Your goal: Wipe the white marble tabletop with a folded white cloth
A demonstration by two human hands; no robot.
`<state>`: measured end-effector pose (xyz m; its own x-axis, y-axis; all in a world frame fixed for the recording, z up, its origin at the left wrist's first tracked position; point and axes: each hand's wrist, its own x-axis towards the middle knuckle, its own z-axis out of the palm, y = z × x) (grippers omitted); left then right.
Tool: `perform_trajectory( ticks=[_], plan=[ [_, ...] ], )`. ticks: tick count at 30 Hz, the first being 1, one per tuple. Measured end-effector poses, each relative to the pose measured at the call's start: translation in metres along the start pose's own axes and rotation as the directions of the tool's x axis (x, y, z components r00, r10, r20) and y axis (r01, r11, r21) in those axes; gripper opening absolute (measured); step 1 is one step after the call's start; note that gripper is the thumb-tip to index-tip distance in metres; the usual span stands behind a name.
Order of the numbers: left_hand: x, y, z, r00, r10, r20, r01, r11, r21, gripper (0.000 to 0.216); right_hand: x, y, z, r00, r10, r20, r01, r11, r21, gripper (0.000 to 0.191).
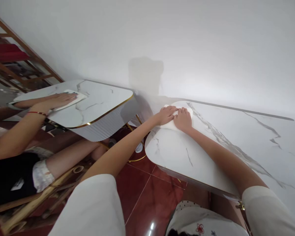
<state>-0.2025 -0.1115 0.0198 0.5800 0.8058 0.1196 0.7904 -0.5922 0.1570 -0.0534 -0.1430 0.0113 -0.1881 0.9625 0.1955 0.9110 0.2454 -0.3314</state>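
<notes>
Both my hands press down on a folded white cloth (171, 125) at the far left corner of a white marble-patterned table (211, 157). My left hand (167, 115) lies flat with its fingers stretched out over the cloth. Beside it, fingertips almost meeting those of the left, my right hand (183, 119) rests palm down, also flat. Part of the cloth shows around and beneath the fingers, and the rest is hidden by them.
At left, a co-worker's hands (64, 98) lie on another white cloth (81, 96) atop a second marble-patterned table (100, 101) with a gold edge. A white wall (211, 49) stands behind. Red floor tiles (142, 193) show between the tables; a wooden rack (22, 36) leans far left.
</notes>
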Motion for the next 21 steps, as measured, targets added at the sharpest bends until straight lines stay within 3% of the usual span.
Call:
perform_trajectory(
  ticks=[10, 21],
  plan=[
    [0.047, -0.020, 0.006, 0.998, -0.067, -0.015, 0.067, 0.998, 0.005, 0.051, 0.050, 0.025, 0.003, 0.999, -0.037, 0.001, 0.037, 0.999, -0.027, 0.051],
    [0.087, -0.045, 0.016, 0.997, -0.036, -0.071, 0.038, 0.999, 0.030, 0.052, 0.086, 0.043, 0.005, 0.999, -0.046, -0.001, 0.046, 0.999, 0.007, 0.052]
  ],
)
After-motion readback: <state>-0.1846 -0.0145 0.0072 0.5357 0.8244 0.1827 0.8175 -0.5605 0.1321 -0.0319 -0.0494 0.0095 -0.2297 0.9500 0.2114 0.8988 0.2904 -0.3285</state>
